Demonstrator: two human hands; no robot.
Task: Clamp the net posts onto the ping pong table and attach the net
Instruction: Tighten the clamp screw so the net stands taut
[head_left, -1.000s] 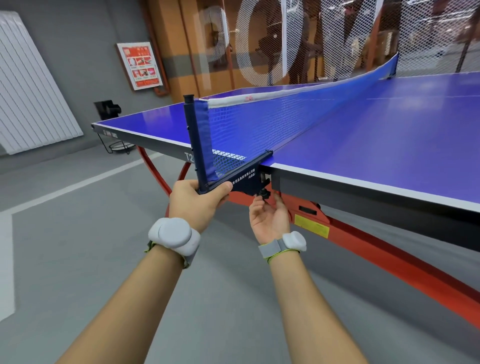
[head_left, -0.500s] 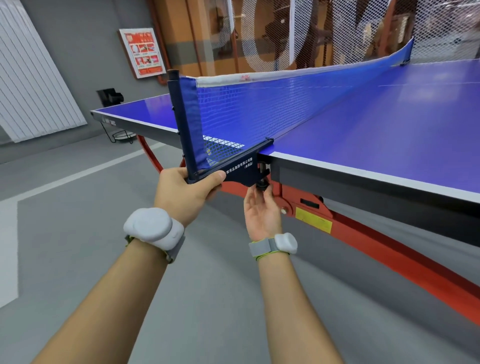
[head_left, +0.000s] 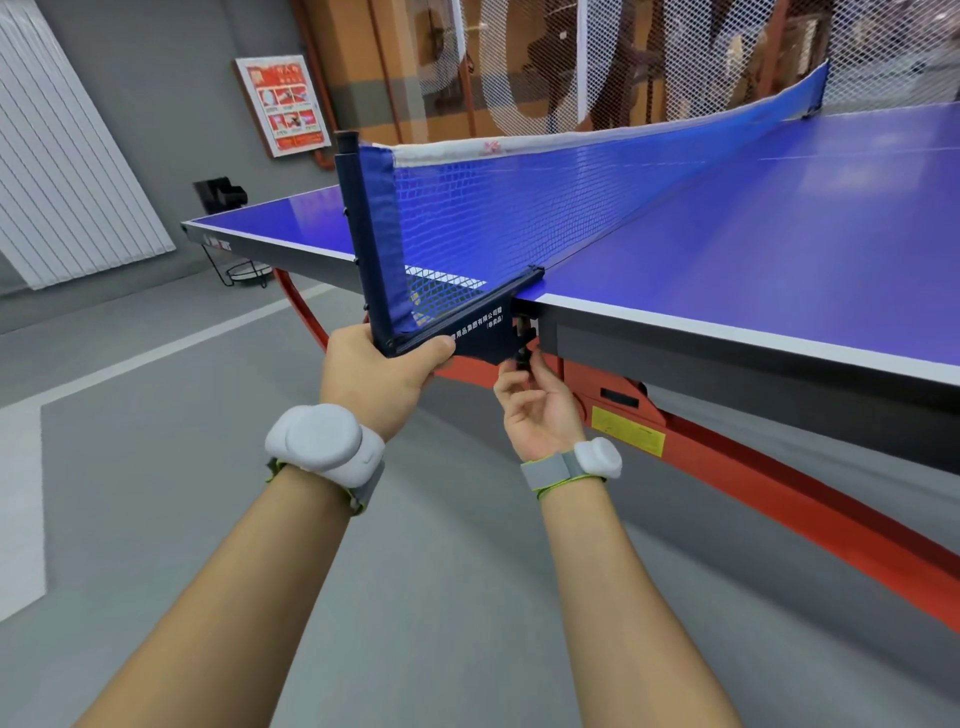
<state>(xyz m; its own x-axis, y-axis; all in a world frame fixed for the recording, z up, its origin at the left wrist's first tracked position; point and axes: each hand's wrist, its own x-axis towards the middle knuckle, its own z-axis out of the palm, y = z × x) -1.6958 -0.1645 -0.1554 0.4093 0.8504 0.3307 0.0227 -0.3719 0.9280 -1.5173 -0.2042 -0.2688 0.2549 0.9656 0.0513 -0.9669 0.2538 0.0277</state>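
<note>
The dark blue net post stands upright at the near edge of the blue ping pong table, its bracket arm reaching onto the tabletop. My left hand grips the base corner of the post. Under the bracket, my right hand pinches the black clamp screw with its fingertips. The blue net with a white top band runs from this post across to the far post; it sags a little in the middle.
The table's red frame slopes down to the right below the edge. A grey floor with a white line lies under my arms. A black ball-machine stand sits beyond the far left corner. White mesh fencing hangs behind the table.
The view has shifted a little closer. My right hand's fingers have turned around the clamp screw; my left hand keeps the same grip on the post base.
</note>
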